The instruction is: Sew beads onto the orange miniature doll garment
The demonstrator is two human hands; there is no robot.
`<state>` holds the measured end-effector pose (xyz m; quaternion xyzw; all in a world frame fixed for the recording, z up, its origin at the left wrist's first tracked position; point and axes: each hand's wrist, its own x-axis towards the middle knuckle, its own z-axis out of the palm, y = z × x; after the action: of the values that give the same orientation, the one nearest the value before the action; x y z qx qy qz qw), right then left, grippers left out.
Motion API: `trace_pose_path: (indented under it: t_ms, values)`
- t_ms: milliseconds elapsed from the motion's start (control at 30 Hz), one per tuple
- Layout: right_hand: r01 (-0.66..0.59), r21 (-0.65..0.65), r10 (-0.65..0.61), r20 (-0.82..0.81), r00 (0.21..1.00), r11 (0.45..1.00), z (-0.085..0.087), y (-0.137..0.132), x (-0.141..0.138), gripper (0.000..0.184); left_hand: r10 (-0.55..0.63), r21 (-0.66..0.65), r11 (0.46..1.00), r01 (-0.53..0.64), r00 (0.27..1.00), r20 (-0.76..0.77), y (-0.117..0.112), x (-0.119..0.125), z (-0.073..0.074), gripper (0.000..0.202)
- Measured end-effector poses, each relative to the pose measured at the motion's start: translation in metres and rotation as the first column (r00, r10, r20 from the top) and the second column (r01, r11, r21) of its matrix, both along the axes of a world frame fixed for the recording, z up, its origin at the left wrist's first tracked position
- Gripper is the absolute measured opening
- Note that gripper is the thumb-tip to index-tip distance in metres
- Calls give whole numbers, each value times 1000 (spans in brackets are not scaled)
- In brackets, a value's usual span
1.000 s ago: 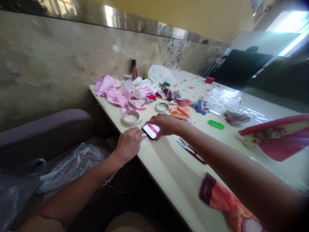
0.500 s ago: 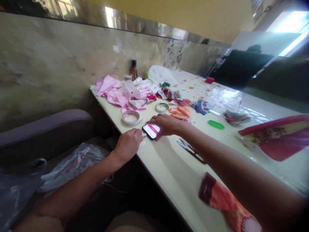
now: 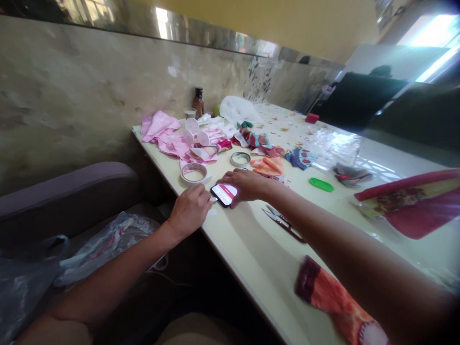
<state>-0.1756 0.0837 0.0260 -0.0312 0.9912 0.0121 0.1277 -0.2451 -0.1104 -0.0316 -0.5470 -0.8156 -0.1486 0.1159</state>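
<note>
A phone (image 3: 224, 193) with a lit pink and white screen lies near the front left edge of the cream table (image 3: 251, 249). My right hand (image 3: 247, 184) is closed over its far side and holds it steady. My left hand (image 3: 190, 208) is pinched on a small white plug (image 3: 213, 199) at the phone's near end, with its fingers curled. A thin white cable (image 3: 161, 266) hangs below the table edge.
Two tape rolls (image 3: 194, 173) (image 3: 240, 159) lie just beyond the phone, with pink cloth (image 3: 165, 134) and a brown bottle (image 3: 198, 101) behind them. Scissors (image 3: 283, 224) and a green lid (image 3: 321, 184) lie to the right. An orange patterned cloth (image 3: 334, 302) hangs over the near edge. A plastic bag (image 3: 115, 239) rests on the seat at left.
My left hand has edged slightly up and closer to the phone's end. The right hand and the phone have hardly moved.
</note>
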Motion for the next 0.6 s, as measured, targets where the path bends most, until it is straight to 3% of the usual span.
trace_pose_path:
  t_ms: [100,300,600]
  values:
    - [-3,-7,3,-7,1000,1000,-2,2,0,80,-27,-53,998,26,999,-17,0,-1,1,18]
    - [-5,-15,5,-43,999,1000,-4,2,2,78,54,-33,998,-53,998,25,4,3,-2,13]
    - [-9,-9,9,-41,999,1000,-6,2,2,77,-74,-46,996,75,997,31,3,-5,-3,19]
